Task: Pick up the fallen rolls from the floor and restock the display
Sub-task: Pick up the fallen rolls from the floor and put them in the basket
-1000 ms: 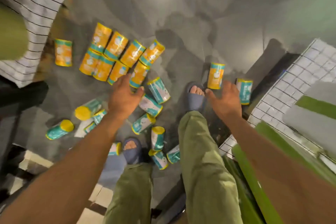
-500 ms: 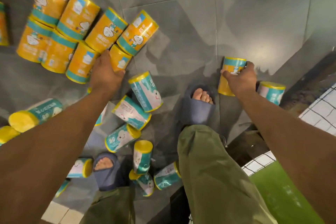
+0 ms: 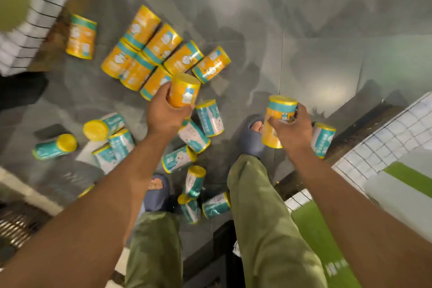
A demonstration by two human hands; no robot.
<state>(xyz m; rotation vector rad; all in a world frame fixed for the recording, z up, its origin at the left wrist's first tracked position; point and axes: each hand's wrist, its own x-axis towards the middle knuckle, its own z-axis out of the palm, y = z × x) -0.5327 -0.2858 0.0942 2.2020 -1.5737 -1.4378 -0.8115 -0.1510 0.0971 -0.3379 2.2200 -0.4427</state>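
My left hand (image 3: 163, 113) grips an orange roll (image 3: 185, 90), lifted off the grey floor. My right hand (image 3: 288, 130) grips a second orange roll (image 3: 278, 110) beside my right foot. Several orange rolls (image 3: 161, 44) lie in a cluster on the floor beyond my left hand, and one more orange roll (image 3: 81, 36) lies apart at the far left. Several teal rolls (image 3: 194, 134) are scattered around my feet. One teal roll (image 3: 323, 139) stands just right of my right hand.
A white wire-grid display (image 3: 383, 138) with green and white packs (image 3: 406, 177) stands at the right. Another white wire shelf (image 3: 39, 2) is at the upper left. My feet in grey slides (image 3: 251, 140) stand among the rolls. A metal grate (image 3: 16, 224) shows at lower left.
Both hands closed on orange rolls on the floor and have lifted them. The view has pulled back up from the floor.
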